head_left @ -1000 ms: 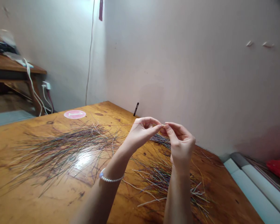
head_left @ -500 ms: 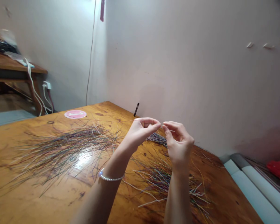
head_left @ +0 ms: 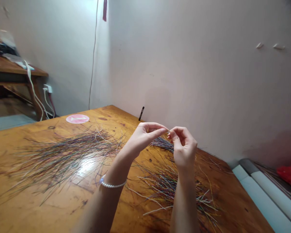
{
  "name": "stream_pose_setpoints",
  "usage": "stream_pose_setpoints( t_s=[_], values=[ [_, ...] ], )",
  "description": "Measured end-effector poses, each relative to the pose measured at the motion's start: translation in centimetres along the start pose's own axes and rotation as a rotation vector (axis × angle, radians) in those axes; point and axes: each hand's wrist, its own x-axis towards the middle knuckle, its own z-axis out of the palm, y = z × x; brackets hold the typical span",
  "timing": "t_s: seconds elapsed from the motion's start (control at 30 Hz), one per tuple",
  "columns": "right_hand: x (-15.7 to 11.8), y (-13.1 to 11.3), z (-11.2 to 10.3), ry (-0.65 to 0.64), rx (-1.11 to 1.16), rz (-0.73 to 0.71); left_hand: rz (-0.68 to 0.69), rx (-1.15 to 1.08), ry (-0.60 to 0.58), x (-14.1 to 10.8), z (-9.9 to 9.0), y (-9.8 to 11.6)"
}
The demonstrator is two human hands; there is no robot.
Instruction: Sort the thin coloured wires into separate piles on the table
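My left hand (head_left: 145, 134), with a beaded bracelet (head_left: 113, 185) at its wrist, is raised above the table with thumb and forefinger pinched together. A thin wire (head_left: 147, 126), barely visible, runs across this hand. My right hand (head_left: 184, 145) pinches at the same spot, its fingertips meeting the left ones around the wire's end, mostly hidden by the fingers. Below lies a loose pile of thin coloured wires (head_left: 160, 186), partly behind my right forearm. To the left spreads a larger bundle of such wires (head_left: 70, 152). Another bunch (head_left: 163, 143) shows behind the hands.
The wooden table (head_left: 38, 213) reaches the wall. Near its far edge are a black marker (head_left: 141, 113) and a round pink label (head_left: 77, 118). Pale panels (head_left: 269, 194) and something red (head_left: 289, 176) lie beyond the right edge. White cables (head_left: 34, 90) hang from another table at left.
The fingertips of my right hand have moved slightly left and closed in on those of my left hand. The wire that trailed leftward from my left hand is now hardly visible.
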Motion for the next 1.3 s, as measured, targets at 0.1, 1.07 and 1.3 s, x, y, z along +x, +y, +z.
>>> stream_pose_setpoints(
  t_s=[0.1, 1.07, 1.3],
  values=[
    [0.1, 0.0, -0.1, -0.034, 0.032, -0.036, -0.044, 0.020, -0.035, -0.1, -0.6, 0.0],
    [-0.1, -0.9, -0.2, -0.265, 0.011, -0.323, -0.143, -0.105, -0.454, -0.4, -3.7, -0.5],
    [-0.2, -1.0, -0.1, -0.272, 0.005, -0.324, -0.111, -0.104, -0.444, -0.1, -3.9, -1.0]
  ],
)
